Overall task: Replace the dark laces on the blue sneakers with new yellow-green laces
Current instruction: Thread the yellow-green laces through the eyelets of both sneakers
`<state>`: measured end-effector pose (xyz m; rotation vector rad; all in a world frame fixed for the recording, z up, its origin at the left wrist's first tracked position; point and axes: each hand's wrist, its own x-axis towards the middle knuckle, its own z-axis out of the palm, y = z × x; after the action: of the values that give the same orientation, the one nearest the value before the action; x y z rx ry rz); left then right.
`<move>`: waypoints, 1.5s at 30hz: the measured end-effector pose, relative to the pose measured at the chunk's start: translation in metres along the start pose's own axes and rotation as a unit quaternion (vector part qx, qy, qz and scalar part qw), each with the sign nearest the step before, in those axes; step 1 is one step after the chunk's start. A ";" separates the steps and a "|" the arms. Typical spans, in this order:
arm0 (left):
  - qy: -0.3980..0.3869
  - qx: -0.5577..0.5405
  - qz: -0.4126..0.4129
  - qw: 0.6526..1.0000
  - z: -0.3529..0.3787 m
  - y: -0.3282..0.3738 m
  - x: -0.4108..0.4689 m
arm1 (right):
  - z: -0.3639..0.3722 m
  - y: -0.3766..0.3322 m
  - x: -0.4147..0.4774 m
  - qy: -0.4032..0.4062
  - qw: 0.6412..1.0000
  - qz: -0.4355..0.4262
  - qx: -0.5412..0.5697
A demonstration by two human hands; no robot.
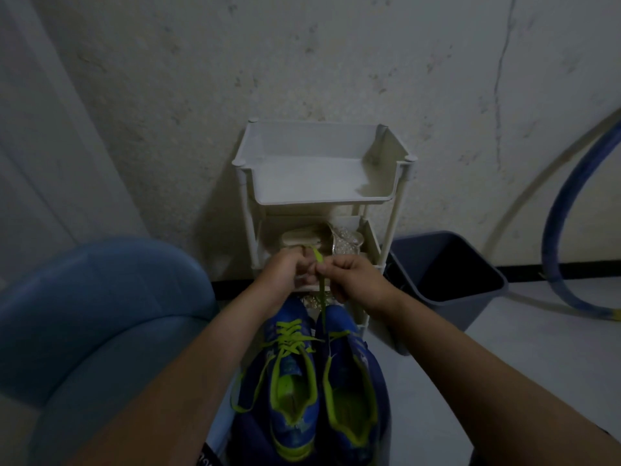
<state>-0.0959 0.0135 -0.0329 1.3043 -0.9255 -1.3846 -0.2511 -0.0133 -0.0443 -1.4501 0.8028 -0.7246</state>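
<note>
A left sneaker (pixel 289 381) and a right sneaker (pixel 353 381), two in all and both blue, are laid side by side just before the white rack (pixel 316 183), toes toward it. The left one is laced in yellow-green. From the right one a single yellow-green lace (pixel 322 297) is drawn up taut. It is pinched by the curled fingers of the left hand (pixel 285 274) and the right hand (pixel 353 277), which meet before the rack's middle shelf.

Three shelves are counted. Pale shoes (pixel 342 240) on the middle one are partly hidden by the hands.

One grey bin (pixel 447 264) is set right of the rack, one blue seat (pixel 100 314) left of it, and one blue hoop (pixel 557 230) farther right. Open floor is seen beyond the bin.
</note>
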 end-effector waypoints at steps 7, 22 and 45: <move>-0.043 0.130 -0.048 0.989 0.003 -0.004 0.000 | -0.004 -0.005 -0.001 0.062 0.996 0.019 0.069; -0.012 0.670 -0.152 0.726 -0.040 -0.022 0.009 | -0.027 -0.006 0.001 0.167 0.978 0.030 0.118; -0.039 0.720 -0.167 0.672 -0.051 -0.016 0.013 | -0.017 0.007 0.005 0.171 0.971 0.115 0.121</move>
<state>-0.0475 0.0088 -0.0582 2.6677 -2.1031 -0.7467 -0.2630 -0.0272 -0.0513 -1.0054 1.0860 -0.8740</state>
